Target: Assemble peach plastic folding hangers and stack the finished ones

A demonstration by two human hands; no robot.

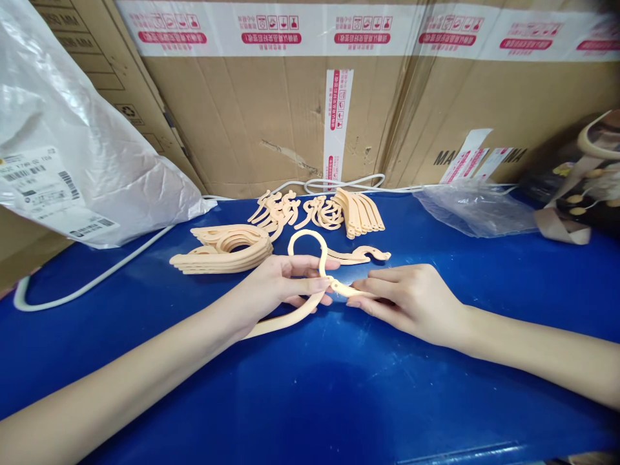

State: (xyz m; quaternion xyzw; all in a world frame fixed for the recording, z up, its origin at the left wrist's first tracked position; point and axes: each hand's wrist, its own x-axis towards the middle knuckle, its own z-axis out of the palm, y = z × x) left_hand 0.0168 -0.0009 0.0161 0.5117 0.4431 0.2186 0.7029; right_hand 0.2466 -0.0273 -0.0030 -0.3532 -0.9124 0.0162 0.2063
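My left hand (295, 278) pinches a beige clothes hanger (285, 321) near the base of its curved hook, which stands up above my fingers. One hanger arm runs down and left beneath my left wrist. My right hand (411, 297) is closed on the short beige arm piece (345, 290) at the other side of the joint; its far end is hidden under my fingers. Both pieces meet between my hands. Just behind them lies another beige hanger piece (361, 255). A stack of hanger parts (223, 258) sits beyond my left hand.
Behind lie loose hooks (322, 212), smaller pieces (276, 210) and a row of arm pieces (361, 213) on the blue table (329, 400). Cardboard boxes (252, 110) wall the back. A white plastic parcel (82, 135), a white cable (97, 290) and a clear bag (479, 210) flank the area.
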